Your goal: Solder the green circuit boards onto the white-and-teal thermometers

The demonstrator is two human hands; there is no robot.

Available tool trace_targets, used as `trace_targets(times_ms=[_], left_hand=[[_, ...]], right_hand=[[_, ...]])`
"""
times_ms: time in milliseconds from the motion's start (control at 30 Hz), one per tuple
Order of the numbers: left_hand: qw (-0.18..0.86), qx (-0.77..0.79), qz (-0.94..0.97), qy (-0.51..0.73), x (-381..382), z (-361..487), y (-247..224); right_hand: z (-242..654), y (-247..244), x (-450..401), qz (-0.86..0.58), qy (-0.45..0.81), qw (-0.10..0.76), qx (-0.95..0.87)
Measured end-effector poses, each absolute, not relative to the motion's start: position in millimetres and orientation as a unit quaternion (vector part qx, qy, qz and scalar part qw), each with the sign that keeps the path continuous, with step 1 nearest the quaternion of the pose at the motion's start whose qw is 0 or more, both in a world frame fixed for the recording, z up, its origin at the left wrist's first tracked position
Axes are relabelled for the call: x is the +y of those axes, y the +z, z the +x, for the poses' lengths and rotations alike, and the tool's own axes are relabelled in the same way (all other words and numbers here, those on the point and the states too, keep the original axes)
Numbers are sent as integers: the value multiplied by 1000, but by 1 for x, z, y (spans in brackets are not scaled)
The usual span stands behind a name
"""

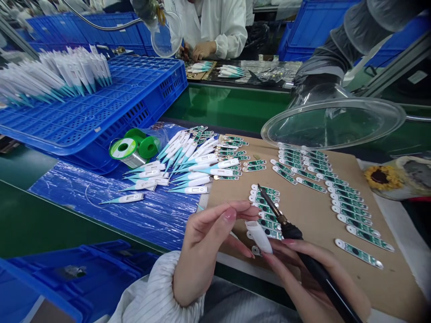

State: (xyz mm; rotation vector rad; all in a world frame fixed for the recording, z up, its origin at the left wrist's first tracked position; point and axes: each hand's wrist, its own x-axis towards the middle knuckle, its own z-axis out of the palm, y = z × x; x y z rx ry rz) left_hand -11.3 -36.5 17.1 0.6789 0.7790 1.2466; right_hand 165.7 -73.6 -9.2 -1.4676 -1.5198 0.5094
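Observation:
My right hand (313,273) grips a black-handled soldering iron (291,229), its tip pointing up and left over the boards. The same hand's fingertips pinch a white plastic thermometer housing (259,237). Close by on the left, my left hand (208,242) has its thumb pressed towards the bent fingers; whatever is between them, if anything, is hidden. Beneath both hands lies a column of small green circuit boards (265,193) on a brown board (303,206), partly covered by the fingers.
White-and-teal thermometers (193,163) lie heaped on blue plastic film (134,220), near a solder wire spool (126,152). More circuit boards (353,211) line the right. A blue crate (134,98) carries many thermometers. A clear fume hood (333,121) overhangs the board. A co-worker (215,27) sits opposite.

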Motion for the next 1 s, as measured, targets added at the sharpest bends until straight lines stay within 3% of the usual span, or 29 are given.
trace_targets(times_ms=[433, 533, 667, 767, 1000], left_hand=[[706, 299, 312, 561, -37, 0, 25], [630, 317, 435, 560, -35, -15, 45], [435, 368, 695, 438, -30, -34, 70], [332, 403, 760, 387, -29, -35, 70], [317, 388, 799, 332, -30, -27, 57]], right_hand=[[160, -12, -70, -578, 242, 500, -597], [162, -2, -67, -576, 246, 517, -583], [163, 22, -63, -576, 230, 555, -555], [163, 32, -63, -580, 197, 548, -570], [171, 34, -67, -551, 173, 510, -637]])
